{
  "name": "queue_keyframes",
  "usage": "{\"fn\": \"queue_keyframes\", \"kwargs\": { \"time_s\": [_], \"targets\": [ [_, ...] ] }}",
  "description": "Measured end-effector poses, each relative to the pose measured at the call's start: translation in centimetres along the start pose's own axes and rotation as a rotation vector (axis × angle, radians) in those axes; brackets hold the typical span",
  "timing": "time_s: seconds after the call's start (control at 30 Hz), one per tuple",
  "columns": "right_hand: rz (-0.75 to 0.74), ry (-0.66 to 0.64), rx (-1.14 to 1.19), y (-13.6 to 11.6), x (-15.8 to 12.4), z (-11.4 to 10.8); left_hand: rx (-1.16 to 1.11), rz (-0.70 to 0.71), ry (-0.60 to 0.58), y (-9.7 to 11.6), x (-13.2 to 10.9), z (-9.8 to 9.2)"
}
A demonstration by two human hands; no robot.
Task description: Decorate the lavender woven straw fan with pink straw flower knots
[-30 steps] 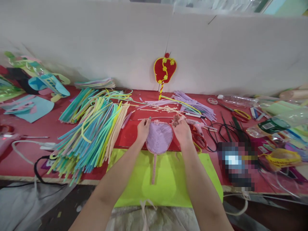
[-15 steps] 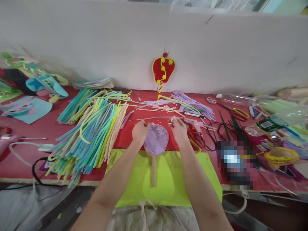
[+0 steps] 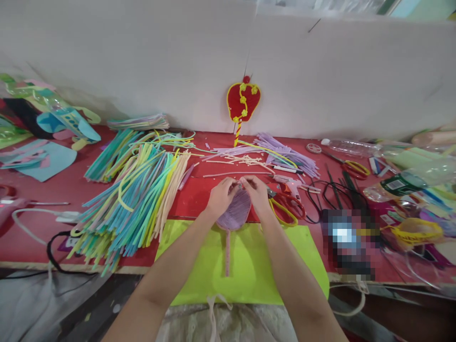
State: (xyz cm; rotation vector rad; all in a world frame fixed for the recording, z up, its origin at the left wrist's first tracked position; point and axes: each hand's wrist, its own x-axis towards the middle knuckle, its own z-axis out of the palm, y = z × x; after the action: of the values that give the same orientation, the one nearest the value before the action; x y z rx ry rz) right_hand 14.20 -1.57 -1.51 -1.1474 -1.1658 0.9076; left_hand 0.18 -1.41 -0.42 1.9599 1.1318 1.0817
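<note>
A round purple fan [image 3: 233, 213] with a pink stick handle [image 3: 227, 254] lies in front of me, its handle over a lime-green sheet [image 3: 199, 270]. It looks made of fuzzy chenille stems. My left hand [image 3: 223, 194] is closed in a pinch on the fan's top edge. From the right, my right hand [image 3: 258, 191] meets it there, fingers pinched on a small pink piece [image 3: 243, 180] at the rim. The fingers partly cover the fan's upper part, so whether the piece touches the rim is unclear.
Chenille stems [image 3: 142, 204] heap at left; purple stems [image 3: 292, 154] lie behind. A red and yellow fan [image 3: 244, 102] leans against the wall. Right of my hands are a pink glue gun [image 3: 290, 185], scissors [image 3: 283, 213], cables and plastic bottles [image 3: 401, 183].
Both hands have come together at the top of the purple fan. My right hand has moved left with the small pink piece; my left hand has shifted slightly right.
</note>
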Motion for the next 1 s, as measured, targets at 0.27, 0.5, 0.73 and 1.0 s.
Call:
{"fn": "queue_keyframes", "kwargs": {
  "time_s": [0.27,0.5,0.73,1.0],
  "targets": [
    [0.042,-0.072,-0.016,-0.42,0.02,-0.15,-0.125,-0.033,0.015,-0.45,0.4,-0.18],
    [0.093,-0.143,-0.022,-0.52,0.12,-0.51,-0.163,-0.039,-0.04,-0.45,0.49,-0.38],
    [0.093,-0.148,0.023,-0.2,0.21,-0.76,-0.116,0.0,-0.086,-0.45,0.54,-0.6],
    [0.058,-0.125,-0.071,-0.45,0.31,-0.67,-0.036,0.02,-0.048,-0.53,0.34,-0.58]
  ]
}}
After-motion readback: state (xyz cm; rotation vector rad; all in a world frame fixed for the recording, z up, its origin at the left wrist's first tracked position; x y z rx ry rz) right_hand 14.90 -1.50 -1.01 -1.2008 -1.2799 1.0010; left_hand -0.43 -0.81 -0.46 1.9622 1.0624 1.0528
